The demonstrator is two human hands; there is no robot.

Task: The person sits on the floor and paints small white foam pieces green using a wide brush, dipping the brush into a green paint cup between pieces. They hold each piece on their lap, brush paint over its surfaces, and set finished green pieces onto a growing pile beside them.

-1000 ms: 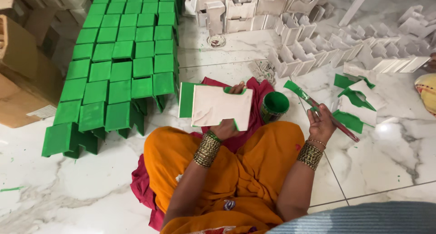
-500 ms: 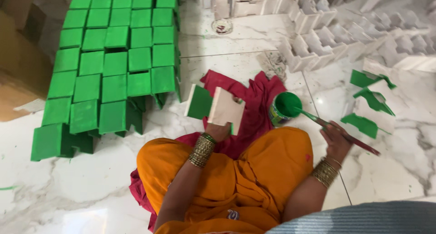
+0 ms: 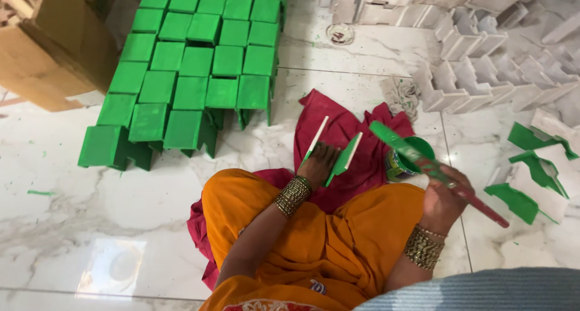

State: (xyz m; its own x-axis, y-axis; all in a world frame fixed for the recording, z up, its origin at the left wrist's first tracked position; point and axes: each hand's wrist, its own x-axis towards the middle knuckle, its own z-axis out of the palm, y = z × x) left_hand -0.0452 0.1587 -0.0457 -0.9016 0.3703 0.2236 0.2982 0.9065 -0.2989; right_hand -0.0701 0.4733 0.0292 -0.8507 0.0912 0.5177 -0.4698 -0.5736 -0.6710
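1. The left hand (image 3: 317, 164) has its grip closed on a small U-shaped wooden piece (image 3: 338, 151), held low over the maroon cloth (image 3: 356, 136) spread in front of the orange-draped lap. Its two upright walls point away from the body, showing white edges, and the right wall carries green on its inner face. Holding it from inside, as here, looks wise: it keeps the fingers off the outer faces.

2. The right hand (image 3: 444, 196) grips a long paint-smeared brush (image 3: 423, 160), its green-loaded end hanging just above the small green paint tin (image 3: 406, 157), which stands on the floor at the cloth's edge. Wiping excess on the tin's rim would probably spare the white marble floor (image 3: 90, 196) further drips; green flecks already mark it.

3. For an even coat, I judge it best to turn the piece with the left wrist so that each bare face meets the brush, stroking along the wall's length and finishing at the edges.

4. Finished green blocks (image 3: 199, 63) stand in close rows to the left front. Unpainted white pieces (image 3: 477, 87) are heaped to the right front, and half-painted ones (image 3: 531, 178) lie by the right hand. A fresh piece would need a spot apart from its neighbours so wet faces do not stick.
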